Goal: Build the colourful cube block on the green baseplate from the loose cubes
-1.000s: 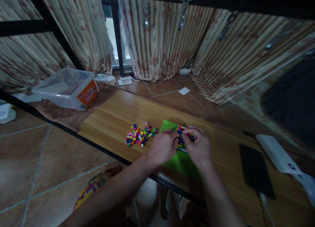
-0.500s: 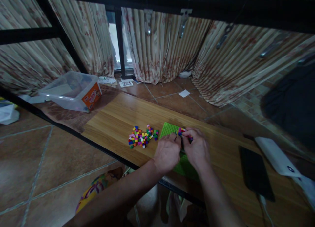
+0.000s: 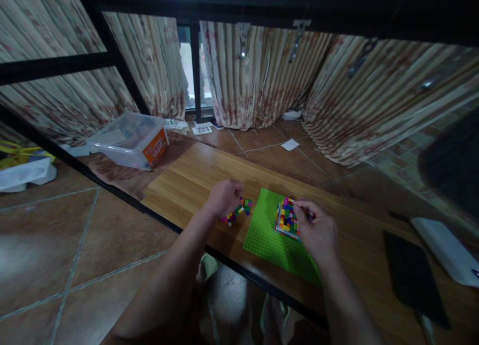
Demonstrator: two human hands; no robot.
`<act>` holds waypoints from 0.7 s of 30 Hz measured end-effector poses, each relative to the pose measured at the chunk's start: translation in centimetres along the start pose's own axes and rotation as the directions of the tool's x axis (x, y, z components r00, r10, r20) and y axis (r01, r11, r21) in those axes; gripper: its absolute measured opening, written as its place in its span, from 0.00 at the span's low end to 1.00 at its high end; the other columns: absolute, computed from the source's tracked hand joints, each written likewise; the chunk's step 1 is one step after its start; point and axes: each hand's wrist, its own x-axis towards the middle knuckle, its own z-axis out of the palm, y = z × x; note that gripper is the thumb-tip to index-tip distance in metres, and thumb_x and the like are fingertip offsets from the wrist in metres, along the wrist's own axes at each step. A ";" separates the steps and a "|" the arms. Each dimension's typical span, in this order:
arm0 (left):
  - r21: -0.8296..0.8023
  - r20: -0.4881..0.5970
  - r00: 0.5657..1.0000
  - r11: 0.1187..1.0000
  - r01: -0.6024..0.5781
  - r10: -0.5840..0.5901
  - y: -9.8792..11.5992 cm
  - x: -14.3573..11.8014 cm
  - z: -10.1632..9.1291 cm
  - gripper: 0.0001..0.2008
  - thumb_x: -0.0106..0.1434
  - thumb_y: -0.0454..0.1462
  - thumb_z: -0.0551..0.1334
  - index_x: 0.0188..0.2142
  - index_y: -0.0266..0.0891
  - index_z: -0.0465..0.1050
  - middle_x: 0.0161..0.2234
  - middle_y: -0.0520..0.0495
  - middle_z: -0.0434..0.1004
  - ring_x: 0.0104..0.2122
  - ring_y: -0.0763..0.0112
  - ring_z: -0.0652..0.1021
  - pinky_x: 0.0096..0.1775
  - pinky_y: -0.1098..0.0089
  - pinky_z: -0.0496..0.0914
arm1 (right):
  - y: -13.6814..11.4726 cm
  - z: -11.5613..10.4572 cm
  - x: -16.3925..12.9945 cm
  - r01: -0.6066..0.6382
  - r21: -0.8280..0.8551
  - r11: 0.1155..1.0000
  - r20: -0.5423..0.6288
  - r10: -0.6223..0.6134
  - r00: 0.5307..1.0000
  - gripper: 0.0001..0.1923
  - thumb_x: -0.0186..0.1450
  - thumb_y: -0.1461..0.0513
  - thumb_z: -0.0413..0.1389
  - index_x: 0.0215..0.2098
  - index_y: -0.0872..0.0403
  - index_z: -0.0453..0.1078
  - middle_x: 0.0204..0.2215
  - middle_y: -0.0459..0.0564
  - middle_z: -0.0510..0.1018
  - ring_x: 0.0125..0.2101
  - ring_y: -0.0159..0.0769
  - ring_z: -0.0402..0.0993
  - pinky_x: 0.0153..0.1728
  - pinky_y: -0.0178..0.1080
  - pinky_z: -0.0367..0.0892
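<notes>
Over the pile of loose toy bricks (image 3: pixel 235 216) hovers my left hand (image 3: pixel 224 197), its fingers curled and smeared by motion, so I cannot tell what they hold. A green studded baseplate (image 3: pixel 262 230) lies on the wooden table. On it sits a square block of multicoloured toy bricks (image 3: pixel 287 219) with a pale base edge, partly covered by my right hand (image 3: pixel 316 227). The right thumb and fingertips are pinched together at the block's upper right side. Whatever is between them is hidden.
A clear plastic box (image 3: pixel 129 140) with an orange label stands beyond the table's left end. A black phone (image 3: pixel 413 277) with a cable and a white device (image 3: pixel 445 250) lie at the right. Black frame bars (image 3: pixel 112 60) cross the view before striped curtains (image 3: pixel 258 80).
My left hand has moved left from the brick block to the loose pile. The right hand stays at the block, which is now more exposed. The camera view has shifted slightly.
</notes>
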 end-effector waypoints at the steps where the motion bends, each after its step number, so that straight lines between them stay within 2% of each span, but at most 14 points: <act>1: 0.008 0.032 0.999 1.000 -0.017 0.017 -0.5 0.0 -0.1 0.13 0.55 0.27 0.55 0.31 0.38 0.78 0.31 0.48 0.79 0.33 0.70 0.76 0.35 0.74 0.66 | 0.0 0.0 0.0 0.008 -0.008 1.000 -0.002 -0.008 1.000 0.12 0.63 0.54 0.54 0.34 0.52 0.75 0.39 0.53 0.79 0.40 0.42 0.75 0.45 0.46 0.67; 5: 0.003 0.098 0.990 0.995 -0.103 0.102 -0.9 -0.3 0.7 0.15 0.57 0.29 0.55 0.34 0.41 0.80 0.35 0.47 0.80 0.36 0.67 0.77 0.37 0.72 0.67 | 0.2 0.0 0.0 0.024 -0.018 1.000 -0.010 -0.024 1.000 0.12 0.63 0.54 0.54 0.34 0.52 0.75 0.39 0.53 0.79 0.40 0.43 0.75 0.45 0.46 0.67; 10: 0.021 0.125 0.981 0.988 -0.151 0.147 0.3 -0.8 1.7 0.15 0.53 0.29 0.57 0.35 0.42 0.80 0.36 0.47 0.80 0.39 0.65 0.77 0.44 0.69 0.68 | 0.3 0.1 0.1 0.041 -0.021 0.999 0.003 -0.041 0.999 0.11 0.63 0.55 0.54 0.35 0.52 0.75 0.39 0.53 0.79 0.41 0.43 0.75 0.45 0.47 0.67; 16: 0.125 0.151 0.983 0.984 -0.128 0.109 1.6 -1.2 1.8 0.14 0.53 0.29 0.56 0.32 0.40 0.80 0.35 0.45 0.80 0.38 0.63 0.77 0.43 0.66 0.69 | 0.0 0.0 0.1 0.062 -0.046 0.997 0.003 -0.062 0.998 0.10 0.63 0.56 0.54 0.33 0.52 0.75 0.39 0.53 0.79 0.42 0.43 0.74 0.46 0.48 0.66; 21: 0.137 0.184 0.973 0.977 -0.163 0.136 1.3 -1.1 1.6 0.12 0.53 0.30 0.57 0.33 0.40 0.79 0.37 0.44 0.79 0.41 0.61 0.76 0.45 0.64 0.67 | -0.2 -0.1 0.1 0.053 -0.059 0.997 0.026 -0.052 0.998 0.11 0.63 0.57 0.53 0.34 0.52 0.75 0.40 0.54 0.78 0.42 0.44 0.73 0.47 0.49 0.66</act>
